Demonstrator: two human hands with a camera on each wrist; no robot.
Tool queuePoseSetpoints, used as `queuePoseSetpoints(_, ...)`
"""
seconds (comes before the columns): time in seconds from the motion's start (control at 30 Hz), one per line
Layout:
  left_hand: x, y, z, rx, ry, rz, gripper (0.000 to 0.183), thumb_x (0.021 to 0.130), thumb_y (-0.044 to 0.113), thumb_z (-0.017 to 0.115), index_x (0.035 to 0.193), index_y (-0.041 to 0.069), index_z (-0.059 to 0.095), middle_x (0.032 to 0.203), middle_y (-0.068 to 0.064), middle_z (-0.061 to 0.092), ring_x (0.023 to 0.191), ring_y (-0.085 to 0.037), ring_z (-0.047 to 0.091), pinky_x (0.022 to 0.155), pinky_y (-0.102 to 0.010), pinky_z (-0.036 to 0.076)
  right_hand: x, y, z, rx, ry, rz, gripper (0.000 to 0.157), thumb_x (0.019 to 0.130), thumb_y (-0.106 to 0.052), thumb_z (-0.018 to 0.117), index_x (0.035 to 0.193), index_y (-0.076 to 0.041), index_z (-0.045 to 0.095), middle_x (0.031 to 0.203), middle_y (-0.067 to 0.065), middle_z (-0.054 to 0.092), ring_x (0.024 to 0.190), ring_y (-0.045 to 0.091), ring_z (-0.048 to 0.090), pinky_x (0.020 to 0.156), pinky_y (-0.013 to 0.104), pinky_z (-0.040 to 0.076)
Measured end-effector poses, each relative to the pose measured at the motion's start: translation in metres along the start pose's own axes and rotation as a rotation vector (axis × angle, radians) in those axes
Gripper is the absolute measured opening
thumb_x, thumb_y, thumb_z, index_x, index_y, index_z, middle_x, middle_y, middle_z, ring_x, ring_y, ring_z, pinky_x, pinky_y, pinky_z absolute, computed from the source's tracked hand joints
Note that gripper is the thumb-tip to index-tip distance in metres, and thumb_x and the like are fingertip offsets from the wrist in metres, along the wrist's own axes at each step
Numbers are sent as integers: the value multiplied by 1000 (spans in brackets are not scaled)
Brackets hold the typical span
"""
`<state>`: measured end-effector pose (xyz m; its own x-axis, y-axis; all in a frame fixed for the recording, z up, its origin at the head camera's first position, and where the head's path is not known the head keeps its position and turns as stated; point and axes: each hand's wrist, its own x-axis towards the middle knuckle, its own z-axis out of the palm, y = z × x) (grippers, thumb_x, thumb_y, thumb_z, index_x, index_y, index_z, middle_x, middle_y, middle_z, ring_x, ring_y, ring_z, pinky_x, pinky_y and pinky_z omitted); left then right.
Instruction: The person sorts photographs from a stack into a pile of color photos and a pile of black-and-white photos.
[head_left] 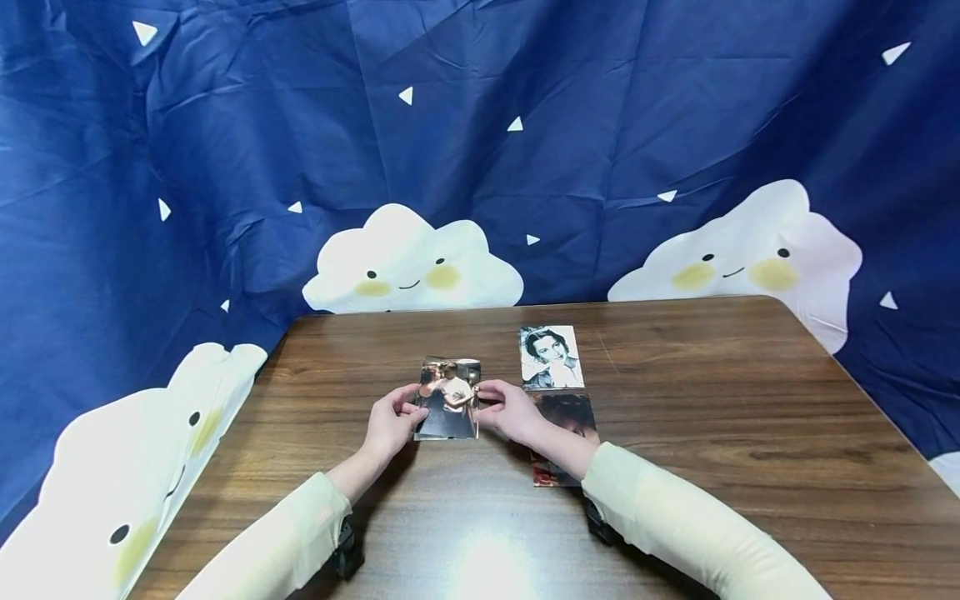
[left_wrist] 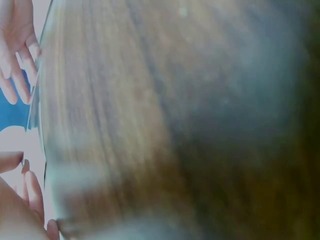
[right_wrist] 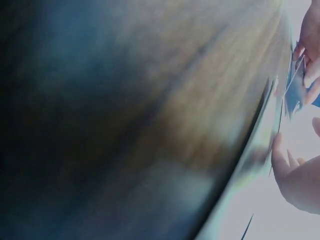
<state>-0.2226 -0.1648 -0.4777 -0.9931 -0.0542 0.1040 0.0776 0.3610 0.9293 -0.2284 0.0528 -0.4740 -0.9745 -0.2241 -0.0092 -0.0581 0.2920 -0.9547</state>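
A color photo print (head_left: 448, 421) of a figure in a white top is tilted up over the table, between both hands. My left hand (head_left: 388, 427) pinches its left edge between thumb and fingers. At the right edge is my right hand (head_left: 512, 412), fingertips right at the print. In the left wrist view the right hand (left_wrist: 19, 37) has its fingers extended and spread. The right wrist view shows the left hand (right_wrist: 311, 47) gripping the thin print (right_wrist: 295, 92), while the right hand's thumb and fingers (right_wrist: 278, 150) stand apart below.
A black-and-white portrait print (head_left: 551, 358) lies on the wooden table (head_left: 712, 383), right of the hands. Just below it lies a dark reddish print (head_left: 558, 408), partly covered by the right forearm. A blue curtain (head_left: 480, 150) with clouds hangs behind the table.
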Motion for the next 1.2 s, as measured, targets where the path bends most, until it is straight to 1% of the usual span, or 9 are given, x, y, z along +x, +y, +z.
queuePoseSetpoints(0.1,0,1,1,-32,14,3,41,80,-11,69,120,-9,62,69,-7,65,54,-3,50,48,-16,39,1,0,1,77,40,4,49,82,6,71,128,10,52,120,25,62,98,35,65,84,35,53)
queuePoseSetpoints(0.2,-1,4,4,-59,32,3,41,81,-11,69,121,-7,62,68,-6,65,54,-3,51,49,-15,39,1,-1,1,132,79,-3,46,83,10,68,126,12,52,117,27,62,97,37,66,80,34,54)
queuePoseSetpoints(0.27,-3,6,6,-76,43,11,41,81,-10,69,121,-7,61,68,-7,65,54,-2,51,50,-15,39,1,-2,-1,141,106,-18,45,83,11,67,125,13,52,115,27,62,95,37,66,78,33,55)
queuePoseSetpoints(0.43,-8,16,13,-157,55,20,44,82,-10,69,125,-8,59,68,-8,64,54,-1,50,51,-14,38,0,-5,-5,90,187,-22,39,83,9,69,120,9,58,110,23,65,89,31,68,70,28,54)
queuePoseSetpoints(0.63,-14,28,24,-198,43,19,45,85,-10,66,128,-8,56,66,-1,62,53,0,49,51,-14,38,-1,-8,-13,131,252,-30,37,81,11,70,117,7,61,93,17,68,75,21,67,62,23,52)
queuePoseSetpoints(0.77,-15,32,30,-219,41,9,45,85,-10,66,129,-6,57,66,1,61,52,0,47,51,-14,37,-2,-8,-20,156,257,-37,41,81,11,70,121,7,60,82,11,66,68,11,63,58,19,48)
queuePoseSetpoints(0.83,-15,34,33,-234,36,5,46,85,-10,65,130,-6,56,66,1,61,53,0,49,53,-13,38,-3,-8,-25,164,247,-36,44,82,11,69,124,7,58,80,9,65,67,8,62,58,18,47)
queuePoseSetpoints(1.0,-19,39,43,-263,2,16,49,86,-10,64,133,-7,53,69,1,62,57,0,52,56,-14,41,-10,-9,-40,161,235,-28,48,84,8,69,130,7,55,80,7,64,66,4,60,58,18,47)
queuePoseSetpoints(1.2,-26,49,55,-274,-60,56,53,86,-10,64,136,-7,49,72,-4,64,58,-1,53,56,-14,41,-24,-7,-59,142,221,-45,53,85,9,67,135,10,49,82,10,65,66,2,60,60,17,48)
